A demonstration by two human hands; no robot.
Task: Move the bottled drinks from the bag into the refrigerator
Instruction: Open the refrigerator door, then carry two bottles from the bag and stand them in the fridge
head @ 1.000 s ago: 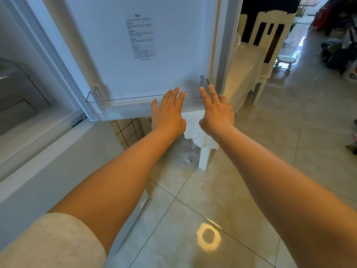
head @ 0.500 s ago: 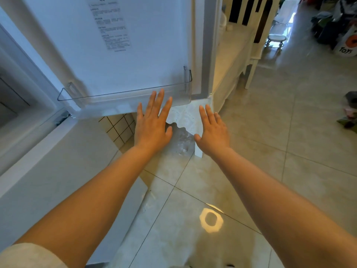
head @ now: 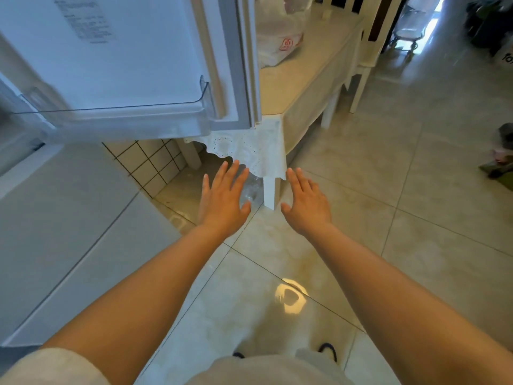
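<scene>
The refrigerator door point(head: 133, 65) stands open at the upper left, and its clear door shelf point(head: 116, 118) holds nothing. A white plastic bag point(head: 277, 31) sits on the cream table point(head: 313, 79) just right of the door. My left hand point(head: 222, 201) and my right hand point(head: 306, 204) are stretched out flat over the floor below the door, fingers straight, holding nothing. Between them, under the table's corner, lies a clear plastic bottle point(head: 251, 191), partly hidden by my left hand. No drink bottles show inside the bag.
The lower refrigerator front point(head: 69, 232) fills the left side. A lace tablecloth corner point(head: 258, 151) and a white table leg point(head: 270, 193) hang just beyond my hands. White chairs point(head: 369, 51) stand behind the table. Bags and clutter lie at the far right on the tiled floor.
Both hands have come down from the door shelf to floor level below the table corner. The view has tilted down and right, bringing the bag on the table into sight.
</scene>
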